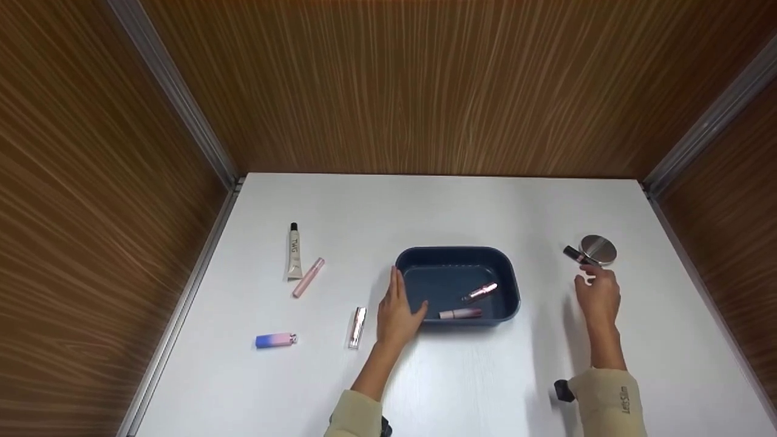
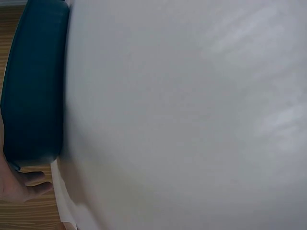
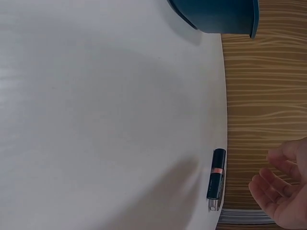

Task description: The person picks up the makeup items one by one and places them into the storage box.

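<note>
My left hand (image 1: 397, 315) rests against the near left corner of a dark blue basin (image 1: 510, 312), fingers straight along its side and thumb over the rim. Inside the basin lie a shiny rose-coloured tube (image 1: 481, 292) and a pink-and-purple tube (image 1: 460, 313). On the right, my right hand (image 1: 599, 295) hovers just in front of a black lipstick tube (image 1: 573, 254) with loosely bent fingers that hold nothing. In the right wrist view, a gap separates those fingers from the black lipstick tube (image 3: 216, 175). A round silver compact (image 1: 598, 249) lies against the lipstick tube.
On the left of the white table (image 1: 340, 206) lie a cream squeeze tube (image 1: 294, 252), a slim pink tube (image 1: 309, 277), a blue-and-pink tube (image 1: 275, 340) and a shiny metallic tube (image 1: 357, 328). Wood-grain panels (image 1: 425, 91) stand behind and at both sides.
</note>
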### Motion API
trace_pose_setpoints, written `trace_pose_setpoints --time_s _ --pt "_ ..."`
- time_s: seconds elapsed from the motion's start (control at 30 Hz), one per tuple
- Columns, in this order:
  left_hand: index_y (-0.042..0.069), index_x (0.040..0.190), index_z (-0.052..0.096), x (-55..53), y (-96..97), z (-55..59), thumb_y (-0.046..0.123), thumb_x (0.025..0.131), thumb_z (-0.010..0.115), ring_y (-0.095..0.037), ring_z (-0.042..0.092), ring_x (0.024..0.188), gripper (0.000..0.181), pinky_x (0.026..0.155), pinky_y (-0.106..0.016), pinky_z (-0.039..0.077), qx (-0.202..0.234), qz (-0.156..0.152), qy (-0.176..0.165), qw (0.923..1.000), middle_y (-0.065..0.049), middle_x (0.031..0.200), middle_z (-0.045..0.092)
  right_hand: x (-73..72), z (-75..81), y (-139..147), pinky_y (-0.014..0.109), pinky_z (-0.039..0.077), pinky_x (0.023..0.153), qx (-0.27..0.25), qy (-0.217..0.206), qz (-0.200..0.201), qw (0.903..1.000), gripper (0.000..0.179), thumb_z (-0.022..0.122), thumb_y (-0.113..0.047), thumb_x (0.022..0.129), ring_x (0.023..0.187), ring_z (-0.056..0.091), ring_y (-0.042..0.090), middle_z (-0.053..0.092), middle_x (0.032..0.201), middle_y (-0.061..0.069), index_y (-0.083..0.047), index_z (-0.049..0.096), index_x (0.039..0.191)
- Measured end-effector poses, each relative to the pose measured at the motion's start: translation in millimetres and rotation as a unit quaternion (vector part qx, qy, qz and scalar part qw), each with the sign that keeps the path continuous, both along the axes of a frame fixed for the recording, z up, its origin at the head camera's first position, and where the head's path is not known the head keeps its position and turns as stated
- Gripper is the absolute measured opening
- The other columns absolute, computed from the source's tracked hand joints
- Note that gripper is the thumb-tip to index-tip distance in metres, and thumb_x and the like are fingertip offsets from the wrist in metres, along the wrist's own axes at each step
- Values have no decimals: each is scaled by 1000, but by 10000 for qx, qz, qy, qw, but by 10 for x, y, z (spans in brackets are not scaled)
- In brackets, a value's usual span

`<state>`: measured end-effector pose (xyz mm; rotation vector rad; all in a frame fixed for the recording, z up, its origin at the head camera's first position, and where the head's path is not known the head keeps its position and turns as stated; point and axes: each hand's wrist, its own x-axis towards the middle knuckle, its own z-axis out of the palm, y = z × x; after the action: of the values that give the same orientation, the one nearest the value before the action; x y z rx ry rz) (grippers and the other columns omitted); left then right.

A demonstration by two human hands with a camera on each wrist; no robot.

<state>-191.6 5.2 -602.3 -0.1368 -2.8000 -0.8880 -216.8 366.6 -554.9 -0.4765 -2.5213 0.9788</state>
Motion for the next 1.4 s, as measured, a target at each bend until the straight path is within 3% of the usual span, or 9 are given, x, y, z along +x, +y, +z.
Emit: trace_pose_setpoints --time_s 0.3,0.67,1.2,1.4 --pt "-7 141 25 -13 0 -5 38 81 67 -29 43 120 86 90 -40 41 -154 51 188 9997 -17 148 19 -170 -35 50 53 37 78 145 157 -142 9997 22 54 3 82 92 51 41 52 99 28 10 62 102" --pt "-7 141 25 -21 -3 13 38 81 67 -29 42 121 86 90 -40 40 -122 17 221 9997 -16 149 18 -311 -175 186 57 38 80 594 -80 -94 9982 28 55 4 81 98 47 47 50 108 30 10 58 108" --pt "-7 141 25 -6 -11 -25 37 81 67 -29 42 121 85 90 -40 40 -71 -45 328 9994 -17 148 19 -340 -322 308 58 33 88 1269 -603 559 9885 42 50 2 80 112 40 48 42 127 29 11 47 121" --pt "-7 141 24 3 -12 -16 38 82 65 -29 41 122 86 91 -40 40 -53 -63 291 9995 -17 149 17 -338 -344 328 56 35 87 1163 -1110 564 9854 44 45 1 84 113 40 48 39 131 26 7 44 128"
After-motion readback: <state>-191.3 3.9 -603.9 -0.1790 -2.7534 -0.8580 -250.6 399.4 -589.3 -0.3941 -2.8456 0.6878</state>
